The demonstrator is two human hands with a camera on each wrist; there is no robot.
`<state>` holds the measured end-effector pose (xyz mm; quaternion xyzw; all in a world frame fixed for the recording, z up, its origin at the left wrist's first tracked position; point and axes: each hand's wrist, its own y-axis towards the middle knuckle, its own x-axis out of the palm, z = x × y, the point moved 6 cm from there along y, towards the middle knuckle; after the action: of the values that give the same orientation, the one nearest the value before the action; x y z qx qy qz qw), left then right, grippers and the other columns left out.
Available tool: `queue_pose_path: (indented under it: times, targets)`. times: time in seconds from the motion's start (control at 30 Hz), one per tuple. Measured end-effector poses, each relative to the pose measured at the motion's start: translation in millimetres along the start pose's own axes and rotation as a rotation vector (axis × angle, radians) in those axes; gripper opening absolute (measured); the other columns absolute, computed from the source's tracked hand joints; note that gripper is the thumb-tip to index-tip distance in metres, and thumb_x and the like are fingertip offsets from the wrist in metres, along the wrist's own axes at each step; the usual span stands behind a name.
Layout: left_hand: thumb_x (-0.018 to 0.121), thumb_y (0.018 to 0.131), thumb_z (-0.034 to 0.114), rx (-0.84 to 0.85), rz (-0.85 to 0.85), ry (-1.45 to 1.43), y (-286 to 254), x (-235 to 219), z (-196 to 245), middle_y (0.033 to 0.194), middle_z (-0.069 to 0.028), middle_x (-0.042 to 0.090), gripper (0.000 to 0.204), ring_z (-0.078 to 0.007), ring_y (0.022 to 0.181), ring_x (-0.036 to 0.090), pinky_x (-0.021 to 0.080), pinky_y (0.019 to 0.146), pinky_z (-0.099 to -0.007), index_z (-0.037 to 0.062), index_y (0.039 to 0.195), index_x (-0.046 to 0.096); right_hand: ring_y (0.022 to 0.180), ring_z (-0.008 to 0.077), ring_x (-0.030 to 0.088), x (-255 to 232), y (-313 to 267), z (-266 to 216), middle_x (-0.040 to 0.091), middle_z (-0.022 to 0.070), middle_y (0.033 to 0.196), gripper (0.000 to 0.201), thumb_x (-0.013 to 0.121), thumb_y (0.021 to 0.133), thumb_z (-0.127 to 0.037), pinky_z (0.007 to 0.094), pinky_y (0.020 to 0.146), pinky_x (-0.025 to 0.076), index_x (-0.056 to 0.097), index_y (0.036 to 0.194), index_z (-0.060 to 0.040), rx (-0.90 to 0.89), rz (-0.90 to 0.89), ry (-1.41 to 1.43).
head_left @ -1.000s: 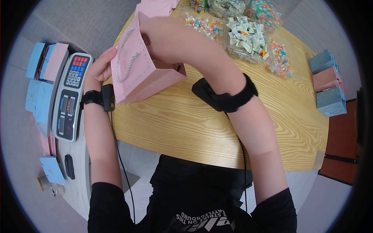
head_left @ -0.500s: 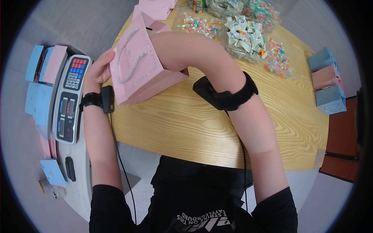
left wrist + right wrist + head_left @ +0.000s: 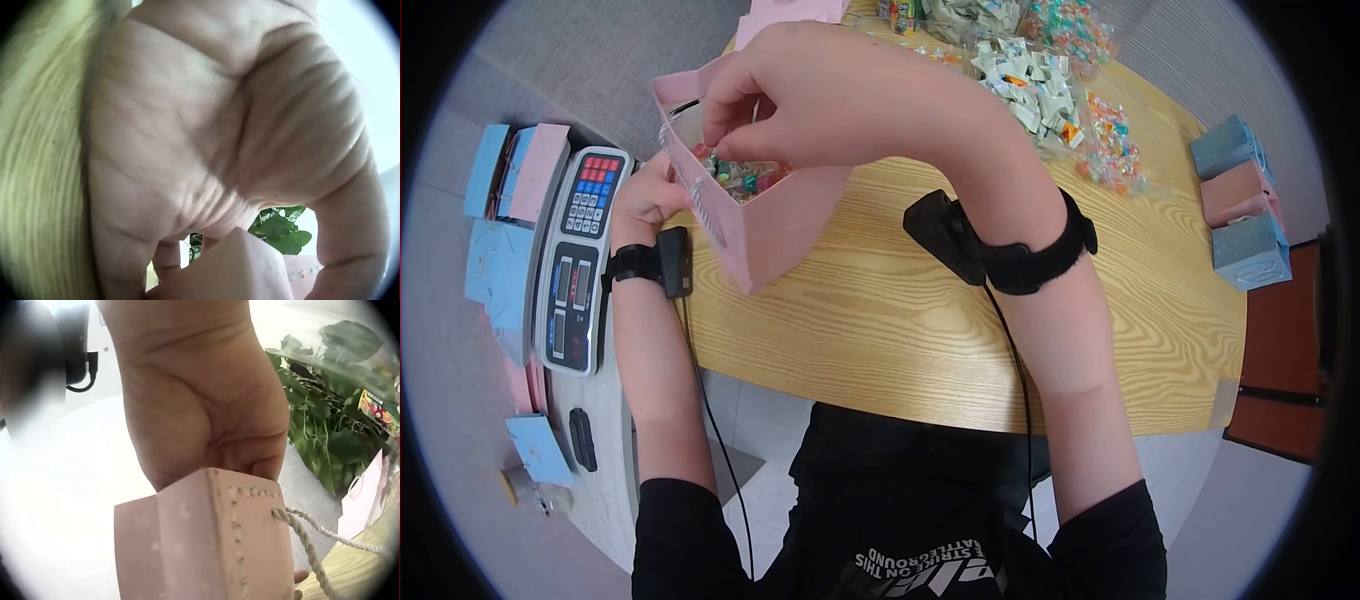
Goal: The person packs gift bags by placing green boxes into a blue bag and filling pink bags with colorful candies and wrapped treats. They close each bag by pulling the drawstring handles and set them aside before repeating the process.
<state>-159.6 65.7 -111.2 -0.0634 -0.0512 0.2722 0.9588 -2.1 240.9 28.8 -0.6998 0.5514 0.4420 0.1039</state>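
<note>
A pink paper gift bag (image 3: 795, 225) stands tilted on the table, its open mouth turned toward the head camera, with colourful wrapped candies (image 3: 745, 180) inside. My left hand (image 3: 645, 195) grips the bag's left side, thumb and fingers on either side of its edge, as the left wrist view also shows. The right hand (image 3: 795, 95) is over the bag's mouth, its fingers loosely bent just above the candies and a gap between thumb and fingers. In the right wrist view, the bag's pink rim (image 3: 215, 481) hides the right fingertips.
Clear boxes of pale wrapped sweets (image 3: 1025, 90) and packs of colourful candies (image 3: 1112, 145) lie at the back right. Small gift bags (image 3: 1240, 200) line the right edge. A scale (image 3: 585, 255) and blue bags (image 3: 500, 260) are on the left. Wrist-camera cables (image 3: 1010, 340) trail across the table.
My right hand went deeper into the bag, then rose to its mouth. The bag has tipped toward me, bringing the candies inside into sight. The left hand keeps hold of its side.
</note>
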Motion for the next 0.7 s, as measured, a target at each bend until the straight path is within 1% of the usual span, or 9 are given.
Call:
queue_pose_path:
  times: [0.03,0.1,0.2,0.33,0.4,0.53,0.6,0.63,0.7]
  targets:
    - [0.078,0.053,0.000,0.001,0.000,0.000,-2.4,9.1,5.3,0.124,-0.0071,0.051,0.088,-0.0165,0.110,0.052,0.042,0.094,-0.0300,-0.0013,0.132,0.038,0.073,0.0201,0.063,0.6,0.1,-2.0,0.066,0.0090,0.079,0.022,0.062,0.078,-0.019,0.0295,0.063,0.050,0.066,0.093,-0.0041,-0.001,0.000,0.000]
    - [0.078,0.051,-0.001,-0.032,0.111,0.098,-9.3,29.5,20.7,0.119,-0.0061,0.056,0.083,-0.0151,0.108,0.053,0.042,0.093,-0.0294,-0.0004,0.127,0.045,0.064,0.0223,0.062,-4.4,-0.6,-8.4,0.066,0.0073,0.074,0.018,0.060,0.074,-0.019,0.0334,0.060,0.049,0.070,0.088,-0.0122,-0.046,0.099,-0.148]
    - [0.079,0.051,-0.002,-0.148,0.023,0.197,-3.8,33.1,19.8,0.113,-0.0051,0.059,0.077,-0.0139,0.106,0.053,0.041,0.092,-0.0292,0.0005,0.122,0.050,0.065,0.0229,0.062,-6.5,-5.4,-5.4,0.066,0.0073,0.072,0.016,0.060,0.073,-0.018,0.0337,0.062,0.049,0.070,0.086,-0.0118,-0.075,0.169,-0.130]
    - [0.080,0.053,-0.001,-0.062,0.030,0.382,1.4,53.2,29.2,0.110,-0.0046,0.061,0.071,-0.0133,0.104,0.054,0.041,0.091,-0.0291,0.0013,0.118,0.054,0.068,0.0229,0.063,-20.0,-11.7,1.1,0.066,0.0080,0.072,0.017,0.060,0.074,-0.020,0.0337,0.063,0.050,0.069,0.085,-0.0116,0.004,0.105,-0.114]
    - [0.080,0.054,0.001,-0.016,-0.013,0.453,1.5,66.6,35.0,0.110,-0.0040,0.061,0.068,-0.0131,0.103,0.054,0.041,0.090,-0.0292,0.0022,0.117,0.054,0.074,0.0336,0.062,-38.3,-21.4,-18.9,0.063,0.0204,0.074,0.016,0.057,0.072,-0.007,0.0390,0.069,0.048,0.067,0.083,-0.0010,-0.097,0.175,0.062]
    - [0.081,0.056,0.003,0.028,-0.014,0.424,1.1,82.1,43.9,0.110,-0.0032,0.061,0.068,-0.0125,0.103,0.054,0.042,0.090,-0.0292,0.0027,0.118,0.054,0.075,0.0327,0.061,-30.5,-13.1,-2.9,0.063,0.0190,0.077,0.018,0.055,0.074,-0.009,0.0374,0.069,0.048,0.067,0.085,-0.0018,-0.288,0.306,-0.077]
    - [0.081,0.056,0.004,-0.005,0.017,0.502,0.5,79.1,42.7,0.111,-0.0032,0.060,0.071,-0.0126,0.103,0.054,0.042,0.090,-0.0291,0.0024,0.121,0.051,0.083,0.0327,0.061,-29.0,-14.4,7.2,0.063,0.0193,0.085,0.019,0.053,0.077,-0.014,0.0364,0.073,0.047,0.068,0.083,-0.0026,-0.096,0.497,-0.685]
    - [0.081,0.056,0.004,-0.002,0.021,0.501,0.9,76.3,43.0,0.111,-0.0032,0.060,0.071,-0.0126,0.103,0.054,0.042,0.090,-0.0291,0.0024,0.121,0.051,0.083,0.0327,0.061,-30.1,-13.3,5.3,0.063,0.0193,0.085,0.019,0.053,0.077,-0.014,0.0364,0.073,0.047,0.068,0.083,-0.0026,-0.100,0.496,-0.686]
    - [0.081,0.057,0.005,0.003,-0.022,0.532,2.4,71.8,41.7,0.112,-0.0033,0.060,0.074,-0.0127,0.103,0.054,0.042,0.089,-0.0290,0.0027,0.124,0.048,0.069,0.0213,0.064,-23.0,-9.6,27.1,0.066,0.0093,0.075,0.023,0.058,0.077,-0.027,0.0344,0.066,0.050,0.070,0.086,-0.0107,0.269,0.107,-0.457]
